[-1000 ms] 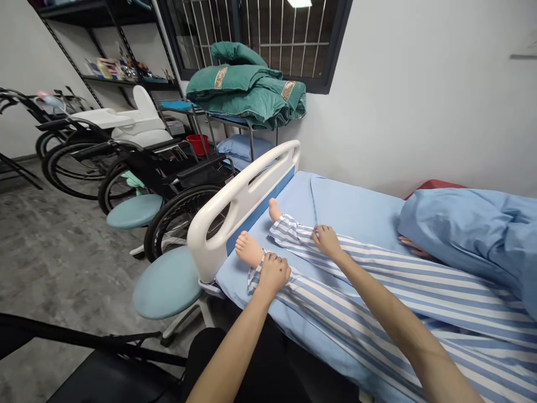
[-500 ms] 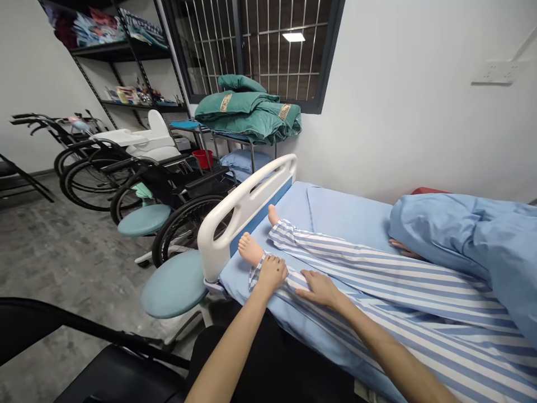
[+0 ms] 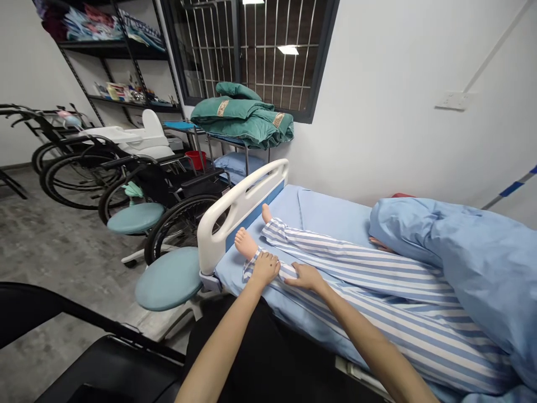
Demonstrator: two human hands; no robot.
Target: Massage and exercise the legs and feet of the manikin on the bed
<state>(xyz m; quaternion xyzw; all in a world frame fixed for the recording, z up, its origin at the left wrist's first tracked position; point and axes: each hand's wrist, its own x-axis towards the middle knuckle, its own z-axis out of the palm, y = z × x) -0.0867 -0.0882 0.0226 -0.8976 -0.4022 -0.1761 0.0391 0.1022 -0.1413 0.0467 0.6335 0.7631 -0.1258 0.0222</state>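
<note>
A figure lies on the bed in blue-and-white striped trousers (image 3: 356,254), with two bare feet near the footboard. My left hand (image 3: 265,267) is wrapped over the nearer leg just above the ankle, close to the nearer foot (image 3: 245,244). Higher on that same leg, my right hand (image 3: 308,277) grips the shin through the cloth, thumb apart from the fingers. The undersides of both hands are hidden. The farther foot (image 3: 266,214) rests untouched beyond.
A white footboard (image 3: 212,226) closes the bed's left end. A blue quilt (image 3: 474,240) covers the figure's upper part. Left of the bed stand a round stool (image 3: 170,279), a black wheelchair (image 3: 184,207) and a black chair (image 3: 109,369). Folded green bedding (image 3: 243,115) is piled by the window.
The view has turned slightly to the right. My right hand's fingers have curled more around the shin. My left hand keeps its place above the ankle.
</note>
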